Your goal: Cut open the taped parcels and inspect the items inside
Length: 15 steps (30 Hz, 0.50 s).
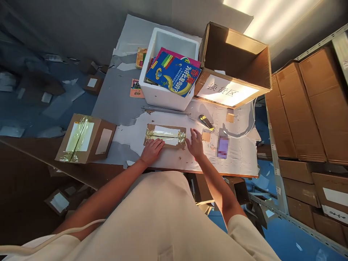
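A small taped cardboard box (166,131) lies on the worktable in front of me, with white labels and shiny clear tape on its top. My left hand (152,151) rests on its near left edge, fingers stretched out flat. At the box's right end is my right hand (195,143), its fingers apart and grasping nothing; whether the fingertips touch the cardboard I cannot tell. Beyond the right hand lies a black and yellow box cutter (206,122). A purple item (223,146), partly pixelated, is to the right, near a small cardboard scrap (206,136).
Behind the box stand a white foam bin (165,97) holding books (174,74) and a large open carton (235,69) with a handwritten sign. A taped carton (84,139) sits at the table's left edge. Shelving with stacked boxes (301,112) lines the right side.
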Each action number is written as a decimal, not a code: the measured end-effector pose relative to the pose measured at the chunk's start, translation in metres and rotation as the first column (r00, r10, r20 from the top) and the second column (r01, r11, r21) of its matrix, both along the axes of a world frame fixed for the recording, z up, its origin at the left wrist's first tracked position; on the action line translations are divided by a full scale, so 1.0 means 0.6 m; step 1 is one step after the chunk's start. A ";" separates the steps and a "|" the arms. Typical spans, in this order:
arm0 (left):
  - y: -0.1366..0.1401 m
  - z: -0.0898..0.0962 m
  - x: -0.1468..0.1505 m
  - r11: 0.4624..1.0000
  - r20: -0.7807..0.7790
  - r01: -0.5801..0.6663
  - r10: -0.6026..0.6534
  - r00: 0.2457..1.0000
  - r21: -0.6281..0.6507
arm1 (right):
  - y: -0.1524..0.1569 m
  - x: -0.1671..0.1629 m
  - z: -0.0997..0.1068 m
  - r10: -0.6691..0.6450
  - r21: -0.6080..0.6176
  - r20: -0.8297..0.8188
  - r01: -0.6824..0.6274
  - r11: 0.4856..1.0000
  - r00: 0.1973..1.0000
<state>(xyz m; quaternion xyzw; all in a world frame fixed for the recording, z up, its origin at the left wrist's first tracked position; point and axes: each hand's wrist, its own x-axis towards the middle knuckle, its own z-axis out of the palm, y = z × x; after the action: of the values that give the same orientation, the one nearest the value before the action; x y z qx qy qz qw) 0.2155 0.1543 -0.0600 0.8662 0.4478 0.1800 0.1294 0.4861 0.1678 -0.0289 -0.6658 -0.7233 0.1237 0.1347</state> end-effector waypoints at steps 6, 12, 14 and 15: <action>0.015 -0.011 -0.002 0.999 0.031 0.044 -0.044 0.999 -0.001 | 0.097 -0.091 0.053 0.492 -0.174 0.185 -0.464 0.869 0.851; 0.007 -0.009 -0.009 0.997 0.001 0.046 -0.046 0.999 -0.065 | 0.157 -0.079 0.094 0.565 -0.357 0.092 -0.503 0.787 0.820; -0.001 -0.004 -0.010 0.993 -0.014 0.066 -0.068 0.998 -0.102 | 0.187 -0.065 0.109 0.539 -0.416 0.058 -0.471 0.778 0.840; -0.004 0.000 -0.010 0.990 -0.018 0.074 -0.077 0.997 -0.116 | 0.199 -0.061 0.112 0.493 -0.436 0.073 -0.416 0.798 0.867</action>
<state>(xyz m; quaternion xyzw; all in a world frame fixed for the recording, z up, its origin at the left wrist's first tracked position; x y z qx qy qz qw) 0.2096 0.1519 -0.0599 0.8756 0.4258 0.1389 0.1809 0.4495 0.2874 0.0386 -0.4934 -0.8296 0.2382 -0.1075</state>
